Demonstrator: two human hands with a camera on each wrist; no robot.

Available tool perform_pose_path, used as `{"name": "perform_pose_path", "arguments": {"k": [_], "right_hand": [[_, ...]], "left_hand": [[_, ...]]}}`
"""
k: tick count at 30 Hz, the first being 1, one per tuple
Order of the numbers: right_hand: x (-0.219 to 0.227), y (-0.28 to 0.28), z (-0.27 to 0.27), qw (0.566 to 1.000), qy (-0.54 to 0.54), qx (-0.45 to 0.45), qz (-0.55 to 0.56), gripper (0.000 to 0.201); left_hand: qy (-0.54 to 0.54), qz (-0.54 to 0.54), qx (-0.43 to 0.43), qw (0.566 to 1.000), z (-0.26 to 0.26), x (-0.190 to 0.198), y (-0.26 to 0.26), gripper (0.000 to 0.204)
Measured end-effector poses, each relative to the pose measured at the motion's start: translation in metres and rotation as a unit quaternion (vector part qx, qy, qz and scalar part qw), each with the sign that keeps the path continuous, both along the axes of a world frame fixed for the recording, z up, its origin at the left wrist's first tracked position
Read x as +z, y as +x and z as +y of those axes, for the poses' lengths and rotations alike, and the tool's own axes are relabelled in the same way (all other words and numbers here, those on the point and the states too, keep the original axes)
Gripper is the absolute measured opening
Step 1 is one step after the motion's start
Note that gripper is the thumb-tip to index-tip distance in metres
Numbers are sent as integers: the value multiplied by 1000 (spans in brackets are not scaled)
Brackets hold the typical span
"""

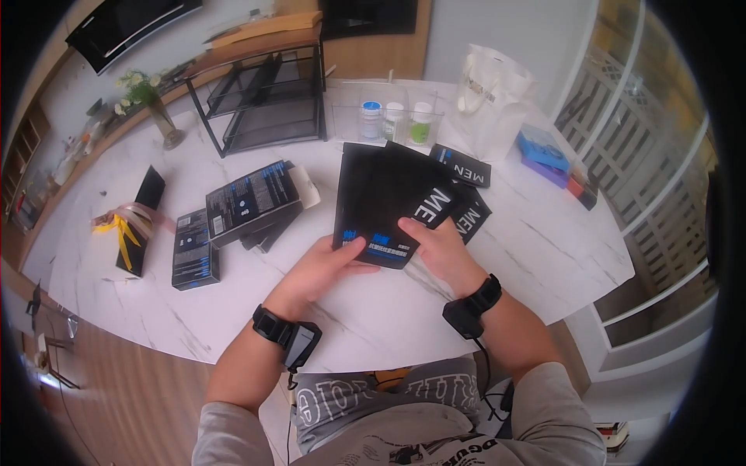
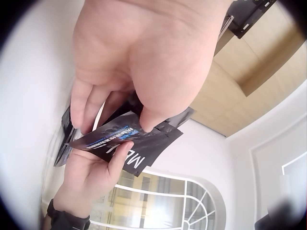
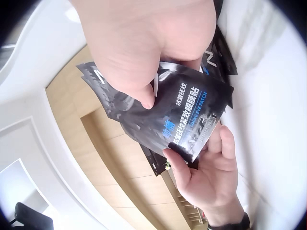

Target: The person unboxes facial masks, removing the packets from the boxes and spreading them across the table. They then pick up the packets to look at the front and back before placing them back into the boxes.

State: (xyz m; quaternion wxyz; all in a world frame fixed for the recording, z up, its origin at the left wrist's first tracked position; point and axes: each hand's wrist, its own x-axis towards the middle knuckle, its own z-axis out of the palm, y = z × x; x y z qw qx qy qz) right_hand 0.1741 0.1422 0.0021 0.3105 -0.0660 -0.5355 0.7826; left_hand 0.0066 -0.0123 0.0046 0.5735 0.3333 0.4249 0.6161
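Both hands hold fanned black packets (image 1: 369, 190) with white and blue print above the table's front part. The left hand (image 1: 322, 268) pinches their lower left corner, thumb on top and fingers beneath. On the right side, the right hand (image 1: 444, 250) grips the packets, its thumb lying on the front one. In the right wrist view, the front packet (image 3: 184, 105) shows blue and white lettering between the right hand (image 3: 139, 52) and the left hand (image 3: 208, 177). More black packets (image 1: 475, 213) lie on the table just beyond the right hand.
Black boxes (image 1: 252, 202) are stacked at the left, near a ribboned box (image 1: 140, 221). Farther back stand a black rack (image 1: 272, 116), a clear bin with bottles (image 1: 394, 120) and a white bag (image 1: 493, 101). Blue and purple boxes (image 1: 544, 155) lie at the right.
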Motion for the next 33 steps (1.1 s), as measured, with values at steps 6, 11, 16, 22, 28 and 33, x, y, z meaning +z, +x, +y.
{"name": "perform_pose_path", "arguments": {"k": [6, 11, 16, 22, 28, 33], "right_hand": [[1, 2, 1, 1000, 10, 3, -22, 42], [2, 1, -2, 999, 27, -17, -32, 40], [4, 1, -4, 999, 26, -21, -32, 39], [5, 3, -3, 996, 53, -42, -62, 35], [2, 2, 3, 994, 35, -96, -45, 36], [1, 3, 3, 993, 26, -105, -42, 35]], "left_hand": [[-2, 4, 56, 998, 0, -5, 0, 31], [1, 70, 107, 992, 2, -14, -6, 26], [8, 82, 125, 989, 1, -4, 1, 23], [-21, 80, 115, 990, 2, -4, 0, 25], [16, 10, 109, 994, 1, 8, 4, 23], [31, -41, 118, 992, 2, 6, 3, 24]]}}
